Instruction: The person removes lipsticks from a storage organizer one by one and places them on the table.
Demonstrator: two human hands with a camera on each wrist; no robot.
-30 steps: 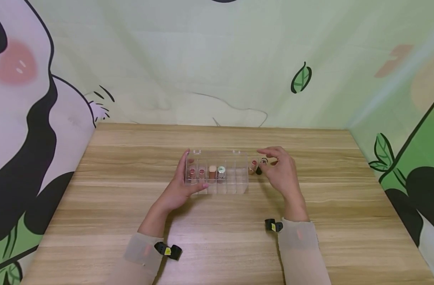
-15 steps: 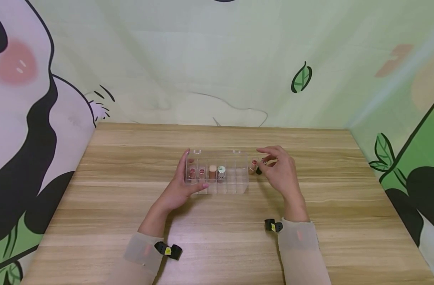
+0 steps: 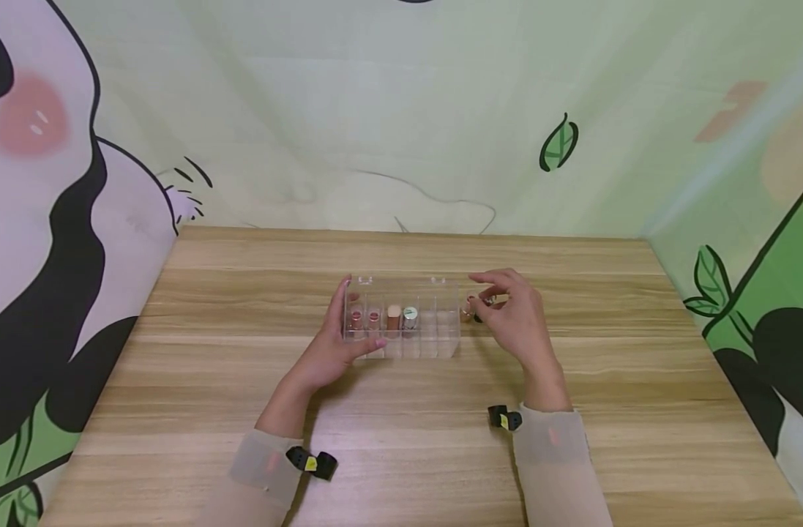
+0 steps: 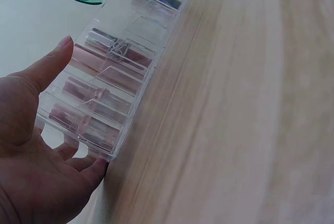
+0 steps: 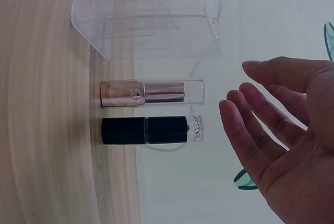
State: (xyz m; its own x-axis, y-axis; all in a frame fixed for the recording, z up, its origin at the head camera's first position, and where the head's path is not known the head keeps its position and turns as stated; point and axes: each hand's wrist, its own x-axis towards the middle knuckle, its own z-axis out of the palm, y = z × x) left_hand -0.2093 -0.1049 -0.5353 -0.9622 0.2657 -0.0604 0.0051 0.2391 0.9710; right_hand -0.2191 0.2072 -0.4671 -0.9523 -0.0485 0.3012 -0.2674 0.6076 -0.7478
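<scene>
My left hand (image 3: 325,357) grips the left end of a clear acrylic lipstick organizer (image 3: 446,344), its thumb across the front and fingers behind. Inside stand two red-topped lipsticks (image 3: 373,320), a brown one (image 3: 393,319) and a silver-capped one (image 3: 411,319). To the right of the box, a rose-gold lipstick (image 5: 164,92) with a clear cap stands upright on the table. Beside it is a black lipstick (image 5: 125,130) with a clear top. My right hand (image 3: 521,322) hovers just above these two; the right wrist view shows its fingers loosely bent, apart from both and holding nothing.
Both the organizer and the loose lipsticks are on a wood-grain table (image 3: 401,439). A fabric backdrop (image 3: 309,110) with cartoon drawings rises behind the table and at its sides.
My right hand has shifted slightly left, from over the black lipstick toward the rose-gold one. The left hand and the organizer have stayed in place.
</scene>
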